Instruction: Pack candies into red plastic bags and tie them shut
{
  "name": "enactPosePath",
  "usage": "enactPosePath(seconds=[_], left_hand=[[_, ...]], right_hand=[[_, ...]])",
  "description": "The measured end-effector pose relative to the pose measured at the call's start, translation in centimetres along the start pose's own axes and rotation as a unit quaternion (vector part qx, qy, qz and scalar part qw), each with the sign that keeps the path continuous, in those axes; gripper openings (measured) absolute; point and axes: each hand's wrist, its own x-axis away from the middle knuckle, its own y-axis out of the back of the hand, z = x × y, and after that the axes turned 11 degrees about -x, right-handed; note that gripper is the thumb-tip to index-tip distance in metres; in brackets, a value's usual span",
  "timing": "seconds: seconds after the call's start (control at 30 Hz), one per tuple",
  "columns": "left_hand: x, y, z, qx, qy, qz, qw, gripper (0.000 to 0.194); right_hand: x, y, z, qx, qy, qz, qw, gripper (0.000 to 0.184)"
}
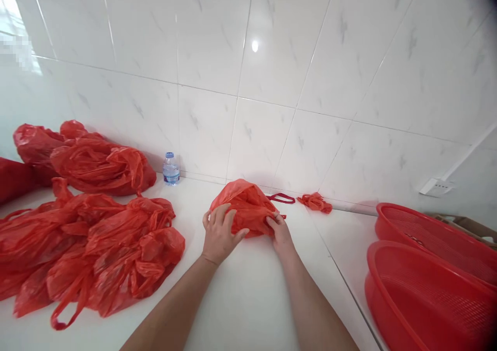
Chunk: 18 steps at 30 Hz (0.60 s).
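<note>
A red plastic bag point(248, 216) lies bunched on the white table in front of me, its film puffed up at the back. My left hand point(221, 232) rests against the bag's left side with fingers spread and the thumb stretched out to the right. At the bag's right edge, the fingertips of my right hand point(280, 231) are closed on the film. What the bag contains, if anything, is hidden. Just behind it on the right lies a dark red strap loop point(282, 198), partly covered by the bag.
Several full red bags point(128, 247) are heaped on the left, with more point(104, 164) behind them. A water bottle point(171, 170) stands by the tiled wall. A crumpled red bag point(315, 202) lies back right. Two red plastic baskets point(388, 289) stand at the right, near a wall socket point(437, 187).
</note>
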Motion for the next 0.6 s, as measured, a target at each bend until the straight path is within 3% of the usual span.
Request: enactPosePath(seconds=[0.07, 0.13, 0.2, 0.3, 0.4, 0.5, 0.6], left_hand=[[0.4, 0.1, -0.3, 0.019, -0.044, 0.016, 0.999, 0.048], [0.7, -0.5, -0.3, 0.041, -0.06, 0.065, 0.995, 0.061], [0.9, -1.2, 0.0, 0.074, -0.027, 0.112, 0.991, 0.069], [0.9, -1.9, 0.7, 0.154, 0.064, 0.15, 0.975, 0.045], [0.9, -1.9, 1.4, 0.207, 0.131, 0.131, 0.961, 0.011], [0.8, -1.8, 1.9, 0.26, 0.197, 0.084, 0.942, 0.007], [0.6, -1.9, 2.4, 0.341, 0.282, 0.027, 0.896, 0.01]], right_hand=[[0.8, -0.9, 0.2, 0.014, -0.032, 0.043, 0.998, 0.029], [1.4, -1.5, 0.4, 0.032, -0.065, 0.079, 0.994, 0.038], [1.7, -1.8, 0.4, 0.051, -0.081, 0.096, 0.991, 0.046], [1.6, -1.8, 0.2, 0.09, -0.065, 0.086, 0.99, 0.042], [1.1, -1.2, -0.3, 0.146, -0.025, 0.045, 0.988, 0.049], [0.2, -0.4, -0.6, 0.19, 0.014, -0.019, 0.982, 0.026], [-0.4, 0.6, -0.7, 0.199, 0.039, -0.08, 0.976, 0.018]])
